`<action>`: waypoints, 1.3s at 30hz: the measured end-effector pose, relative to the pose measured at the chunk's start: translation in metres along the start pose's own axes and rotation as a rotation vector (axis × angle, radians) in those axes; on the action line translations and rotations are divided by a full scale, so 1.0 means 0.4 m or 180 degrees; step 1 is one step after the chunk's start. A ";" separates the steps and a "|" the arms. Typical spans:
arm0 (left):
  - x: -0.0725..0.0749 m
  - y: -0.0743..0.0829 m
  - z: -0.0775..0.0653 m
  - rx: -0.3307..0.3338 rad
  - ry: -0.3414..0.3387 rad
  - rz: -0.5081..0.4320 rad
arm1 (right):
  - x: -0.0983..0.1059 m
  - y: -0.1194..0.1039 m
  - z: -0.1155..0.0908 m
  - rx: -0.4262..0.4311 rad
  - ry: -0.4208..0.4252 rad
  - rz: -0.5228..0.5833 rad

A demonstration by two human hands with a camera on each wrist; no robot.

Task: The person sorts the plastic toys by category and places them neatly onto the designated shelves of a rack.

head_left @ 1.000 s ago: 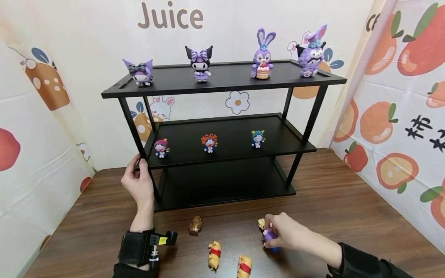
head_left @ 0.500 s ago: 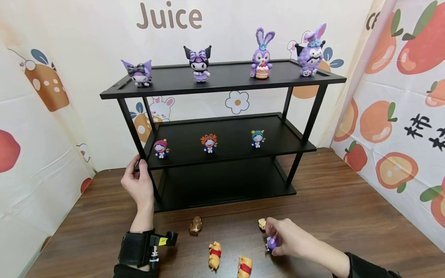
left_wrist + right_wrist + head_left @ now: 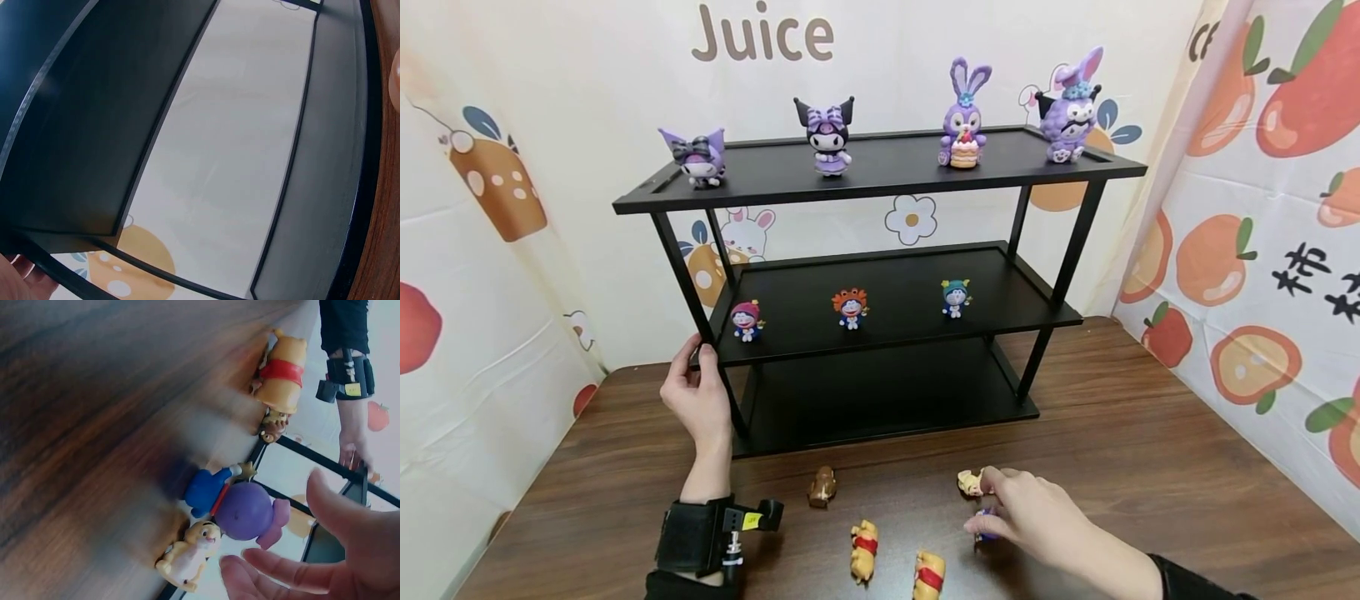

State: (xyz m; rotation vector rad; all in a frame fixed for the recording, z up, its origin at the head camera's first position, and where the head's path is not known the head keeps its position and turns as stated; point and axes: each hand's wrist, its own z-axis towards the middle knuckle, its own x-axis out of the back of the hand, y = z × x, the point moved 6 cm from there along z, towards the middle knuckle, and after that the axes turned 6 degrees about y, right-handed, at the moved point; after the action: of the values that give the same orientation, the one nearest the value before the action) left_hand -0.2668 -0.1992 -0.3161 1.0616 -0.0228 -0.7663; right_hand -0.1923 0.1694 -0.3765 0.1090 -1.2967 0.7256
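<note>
In the head view's lower left your left grip (image 3: 700, 396) pinches the black rack (image 3: 895, 287), while at lower right your right grip (image 3: 1045, 521), fingers apart, hovers beside the purple-headed figurine (image 3: 244, 511) on the counter (image 3: 1090, 400).

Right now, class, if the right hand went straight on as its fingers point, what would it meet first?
The right hand would probably meet the purple-headed figurine first, though the yellow figurine beside it looks nearly as close; depth is hard to judge.
</note>
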 end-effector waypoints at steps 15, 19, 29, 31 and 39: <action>0.001 -0.005 0.003 0.0023 -0.0014 -0.0067 | -0.028 -0.004 -0.002 -0.0020 -0.0047 -0.0038; 0.002 -0.004 0.001 0.0003 -0.0008 -0.0055 | -0.026 -0.007 0.004 0.0174 -0.0078 0.0026; 0.000 -0.001 0.002 -0.0047 -0.0007 -0.0030 | -0.019 -0.007 0.023 0.0546 -0.0325 0.0379; 0.000 -0.001 0.002 -0.0052 0.0000 -0.0026 | -0.018 -0.005 0.025 0.0547 -0.0363 0.0442; 0.001 -0.003 0.003 -0.0074 0.0016 -0.0043 | -0.016 -0.006 0.031 0.0805 -0.0352 0.0526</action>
State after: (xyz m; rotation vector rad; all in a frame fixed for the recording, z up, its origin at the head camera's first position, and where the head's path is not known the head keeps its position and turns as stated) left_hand -0.2677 -0.2008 -0.3166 1.0425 -0.0024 -0.7746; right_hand -0.2017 0.1592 -0.3778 0.2515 -1.3246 1.0364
